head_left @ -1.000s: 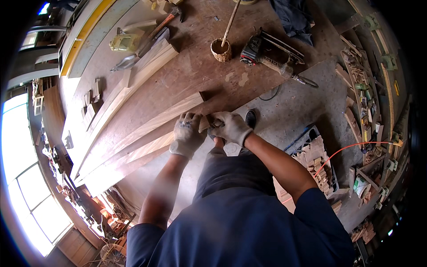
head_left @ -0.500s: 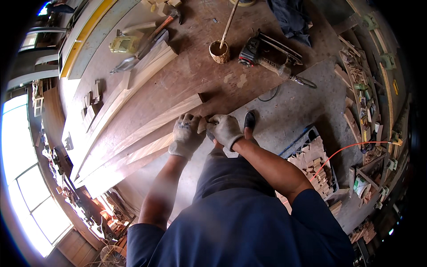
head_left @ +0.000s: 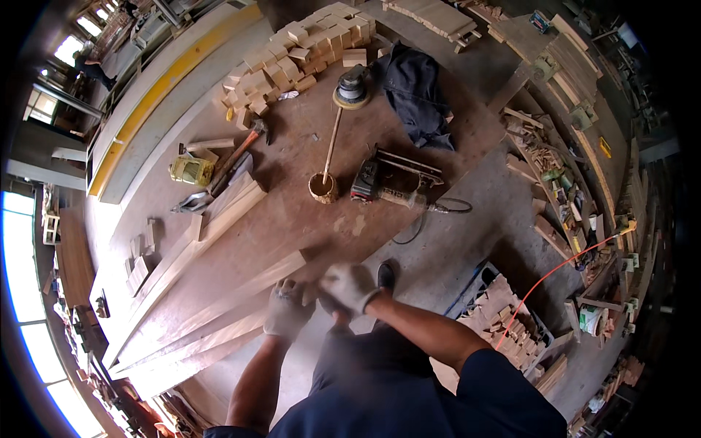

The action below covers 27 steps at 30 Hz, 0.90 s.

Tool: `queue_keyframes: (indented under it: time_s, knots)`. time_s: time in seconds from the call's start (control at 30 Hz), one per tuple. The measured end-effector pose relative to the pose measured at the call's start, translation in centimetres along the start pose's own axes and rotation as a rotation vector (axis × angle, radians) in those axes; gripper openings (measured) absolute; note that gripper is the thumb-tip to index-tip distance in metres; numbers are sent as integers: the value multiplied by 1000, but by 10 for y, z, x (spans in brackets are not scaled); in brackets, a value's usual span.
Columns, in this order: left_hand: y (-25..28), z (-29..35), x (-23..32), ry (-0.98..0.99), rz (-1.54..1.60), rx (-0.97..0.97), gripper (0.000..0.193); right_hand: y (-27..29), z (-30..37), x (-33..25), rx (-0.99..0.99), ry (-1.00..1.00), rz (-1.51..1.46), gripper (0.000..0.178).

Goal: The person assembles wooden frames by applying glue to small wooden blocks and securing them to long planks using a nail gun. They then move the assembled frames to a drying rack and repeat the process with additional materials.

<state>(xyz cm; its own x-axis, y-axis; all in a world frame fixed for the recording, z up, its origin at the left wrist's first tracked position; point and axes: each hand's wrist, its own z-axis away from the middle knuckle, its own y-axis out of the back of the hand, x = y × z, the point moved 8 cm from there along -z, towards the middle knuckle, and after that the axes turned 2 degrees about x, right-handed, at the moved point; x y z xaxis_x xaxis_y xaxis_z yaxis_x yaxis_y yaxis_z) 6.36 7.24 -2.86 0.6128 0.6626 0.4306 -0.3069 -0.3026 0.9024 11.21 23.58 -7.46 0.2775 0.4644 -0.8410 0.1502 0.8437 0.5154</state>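
My left hand (head_left: 289, 309), in a pale work glove, is closed beside the end of a wooden board (head_left: 248, 328) at the near edge of the workbench (head_left: 255, 244). Close to its right is my right hand (head_left: 352, 286), also gloved, blurred by motion, with its fingers curled inward. Something small and brownish seems to sit between the two hands, too smeared to name. Just beyond them lies another long board (head_left: 252, 286), its end pointing toward my hands. Farther left, a thicker length of wood (head_left: 219, 225) runs across the bench.
On the bench are a glue pot (head_left: 323, 191) with a stick, a nail gun (head_left: 391, 180), a sander (head_left: 352, 89), a hammer (head_left: 241, 150), dark cloth (head_left: 415, 95) and stacked wood blocks (head_left: 292, 62). A crate of offcuts (head_left: 504, 321) and an orange hose (head_left: 537, 281) are at right.
My view has tilted up, bringing the block stack and the whole sander into sight. Both hands stay close together; the right one is now blurred, and a small brown piece between them shows less clearly.
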Motion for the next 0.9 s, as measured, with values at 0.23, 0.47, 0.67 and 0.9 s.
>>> queue_keyframes:
  time_s: [0.23, 0.47, 0.67, 0.9]
  knots:
    - [-11, 5, -9, -21, -25, 58, 22, 153, -87, 48, 421, 179, 751, 69]
    - [-10, 3, -11, 73, -28, -60, 35, 138, -145, 94, 103, -7, 1025, 63]
    - [-12, 4, -15, 90, -15, -62, 42, 166, -113, 45, 88, 127, 690, 53]
    - [-11, 4, -14, 64, 5, -25, 41, 140, -34, -4, -319, 236, 176, 36]
